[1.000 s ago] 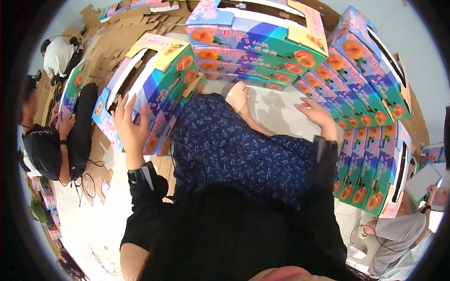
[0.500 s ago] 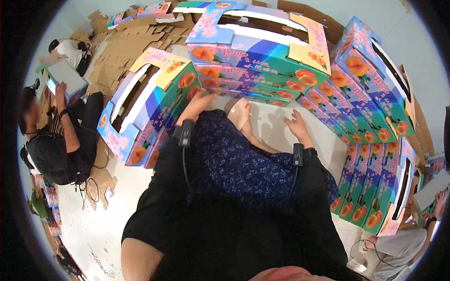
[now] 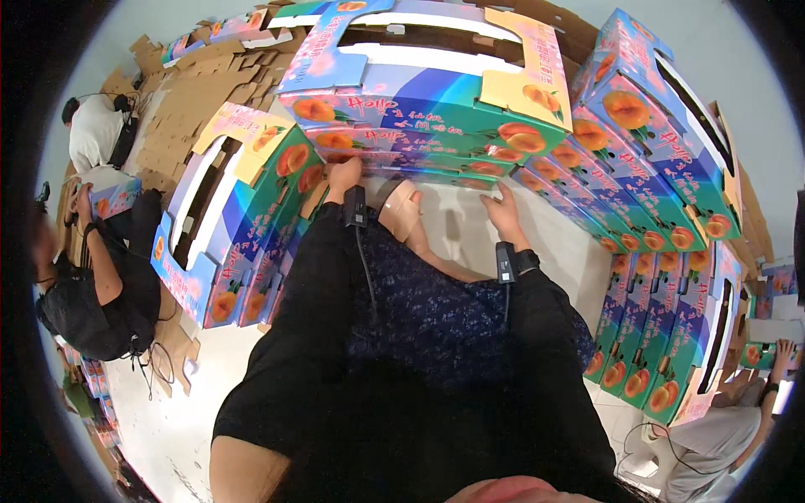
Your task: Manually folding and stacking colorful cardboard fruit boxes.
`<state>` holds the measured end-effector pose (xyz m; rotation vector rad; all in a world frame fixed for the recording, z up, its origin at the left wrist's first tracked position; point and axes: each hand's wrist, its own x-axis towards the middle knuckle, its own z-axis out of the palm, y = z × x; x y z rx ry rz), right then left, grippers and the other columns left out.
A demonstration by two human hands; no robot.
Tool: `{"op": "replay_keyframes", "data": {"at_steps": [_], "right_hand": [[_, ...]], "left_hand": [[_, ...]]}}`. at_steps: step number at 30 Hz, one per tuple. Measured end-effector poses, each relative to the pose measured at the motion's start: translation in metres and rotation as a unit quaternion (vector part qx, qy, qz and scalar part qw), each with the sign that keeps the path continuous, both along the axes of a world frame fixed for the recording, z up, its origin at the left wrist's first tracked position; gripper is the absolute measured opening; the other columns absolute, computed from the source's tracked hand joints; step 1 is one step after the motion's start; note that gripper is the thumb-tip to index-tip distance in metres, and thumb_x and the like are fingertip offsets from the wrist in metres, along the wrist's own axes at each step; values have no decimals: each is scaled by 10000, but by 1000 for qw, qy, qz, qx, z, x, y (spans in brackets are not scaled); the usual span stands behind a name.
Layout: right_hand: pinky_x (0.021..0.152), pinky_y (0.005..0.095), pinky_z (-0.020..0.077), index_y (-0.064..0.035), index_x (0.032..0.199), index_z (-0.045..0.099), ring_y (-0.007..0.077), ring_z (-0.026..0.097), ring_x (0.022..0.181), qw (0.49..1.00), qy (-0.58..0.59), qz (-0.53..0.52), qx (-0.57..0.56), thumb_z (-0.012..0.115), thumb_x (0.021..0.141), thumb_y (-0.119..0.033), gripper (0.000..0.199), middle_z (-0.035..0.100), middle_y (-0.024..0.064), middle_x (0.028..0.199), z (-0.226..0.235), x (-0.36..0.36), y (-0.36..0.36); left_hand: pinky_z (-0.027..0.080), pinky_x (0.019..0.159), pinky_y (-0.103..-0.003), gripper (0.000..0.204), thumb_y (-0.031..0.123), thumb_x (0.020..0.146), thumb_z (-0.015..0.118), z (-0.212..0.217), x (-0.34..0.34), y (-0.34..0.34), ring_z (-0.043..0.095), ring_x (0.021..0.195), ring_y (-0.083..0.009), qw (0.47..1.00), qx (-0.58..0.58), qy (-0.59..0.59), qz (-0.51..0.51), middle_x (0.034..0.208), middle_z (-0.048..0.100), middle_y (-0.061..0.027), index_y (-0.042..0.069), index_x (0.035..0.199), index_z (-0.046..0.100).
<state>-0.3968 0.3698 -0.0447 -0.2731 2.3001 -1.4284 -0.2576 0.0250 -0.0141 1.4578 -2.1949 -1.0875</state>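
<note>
In front of me stands a stack of fruit cartons [image 3: 411,101], printed with peaches on pink, blue and green, each with a long slot in its top. My left hand [image 3: 343,178] reaches to the stack's near left side, in the gap beside another carton [image 3: 235,210]; its fingertips are hidden, so their grip cannot be made out. My right hand [image 3: 506,220] is just short of the stack's lower right part, thumb and fingers apart, with nothing in it. My bare foot [image 3: 402,211] shows between my hands, below a dark blue floral skirt [image 3: 419,293].
More peach cartons line my right in an upper row [image 3: 625,168] and a lower row [image 3: 662,335]. Flattened brown cardboard [image 3: 201,92] covers the floor at the far left. A person in black [image 3: 101,277] sits at left with a carton; another person's arm [image 3: 771,394] shows at right.
My left hand has moved forward against the front stack, its fingertips now out of sight. My right hand has come closer to the stack. The seated person at left has lowered a carton.
</note>
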Motion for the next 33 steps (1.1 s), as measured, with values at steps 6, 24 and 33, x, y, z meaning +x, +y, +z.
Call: {"op": "replay_keyframes", "data": {"at_steps": [6, 24, 33], "right_hand": [[653, 304, 518, 13, 1284, 416, 204, 593, 895, 991, 53, -95, -76, 673, 798, -208, 593, 537, 148, 1149, -23, 12, -32], [637, 233, 418, -58, 760, 528, 74, 496, 678, 956, 197, -79, -203, 752, 766, -213, 272, 524, -24, 709, -23, -4, -31], [575, 275, 427, -37, 640, 557, 128, 503, 613, 980, 74, -50, -177, 810, 670, -256, 336, 539, 28, 651, -17, 0, -22]], "left_hand": [[343, 479, -263, 108, 199, 792, 568, -34, 14, -33, 417, 554, -133, 935, 252, 189, 161, 643, 458, -14, 92, 781, 565], [328, 517, -272, 42, 185, 819, 534, 14, 49, -26, 403, 558, -113, 918, 350, 166, 87, 656, 471, 30, 144, 809, 533], [289, 438, -251, 79, 163, 802, 551, 16, 48, -33, 380, 512, -115, 900, 395, 140, 123, 629, 410, 33, 146, 765, 483]]}}
